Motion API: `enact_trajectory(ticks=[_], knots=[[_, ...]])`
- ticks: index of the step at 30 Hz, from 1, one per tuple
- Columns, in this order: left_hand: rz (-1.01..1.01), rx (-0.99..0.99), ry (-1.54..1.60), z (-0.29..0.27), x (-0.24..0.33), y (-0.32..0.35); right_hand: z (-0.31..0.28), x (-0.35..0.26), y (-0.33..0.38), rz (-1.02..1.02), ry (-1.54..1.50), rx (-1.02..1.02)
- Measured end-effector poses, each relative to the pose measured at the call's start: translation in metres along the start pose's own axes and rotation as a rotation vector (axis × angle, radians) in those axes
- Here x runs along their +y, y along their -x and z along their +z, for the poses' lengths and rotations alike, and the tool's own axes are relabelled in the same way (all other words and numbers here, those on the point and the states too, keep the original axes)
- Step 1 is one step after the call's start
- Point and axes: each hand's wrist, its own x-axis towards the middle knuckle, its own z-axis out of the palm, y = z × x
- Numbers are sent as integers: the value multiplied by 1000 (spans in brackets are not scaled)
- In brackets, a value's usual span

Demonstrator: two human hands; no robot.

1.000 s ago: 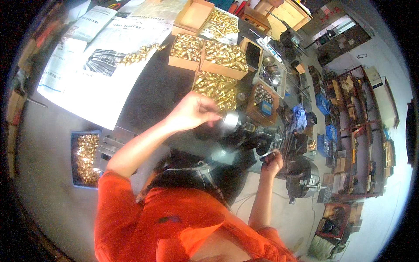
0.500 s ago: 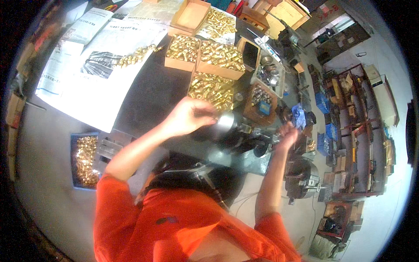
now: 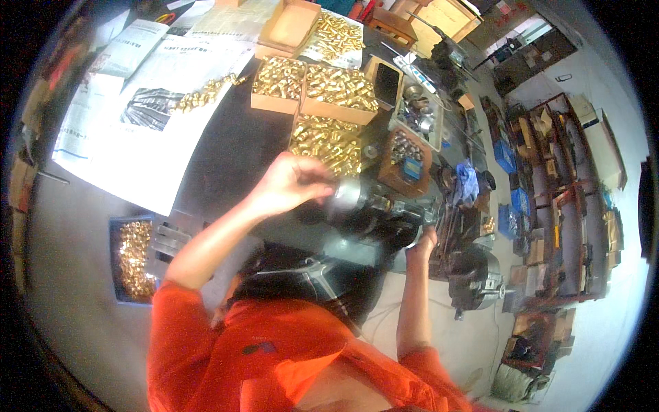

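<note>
The shiny metal chuck (image 3: 347, 198) is sitting at the bench's middle, just below the brass fittings (image 3: 324, 141); left hand (image 3: 292, 182) is curling shut against it (contents hidden); right hand (image 3: 422, 244) is gripping the machine (image 3: 384, 223) lower down.

Bare grey concrete floor (image 3: 68, 288) spreads on the left; crowded metal shelves (image 3: 549, 185) line the right wall under bright daylight.

Open cardboard boxes (image 3: 312, 86), perhaps four
</note>
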Motion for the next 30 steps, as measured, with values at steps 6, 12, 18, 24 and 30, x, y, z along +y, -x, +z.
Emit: enact_trajectory(ticks=[6, 12, 18, 24, 30], knots=[[-31, -16, 133, -2, 5, -3, 35, -40, -52, -444, 605, -31], [-61, 6, 234, -3, 6, -1, 49, -87, 50, -430, 73, -59], [-79, -53, 225, -4, 2, -3, -23, -33, 45, -178, 124, 10], [-113, 35, 166, -12, -3, -15, 3, -19, -39, -545, 413, -135], [-80, 120, 36, -26, -20, -58, 57, -80, 31, -508, 25, -174]])
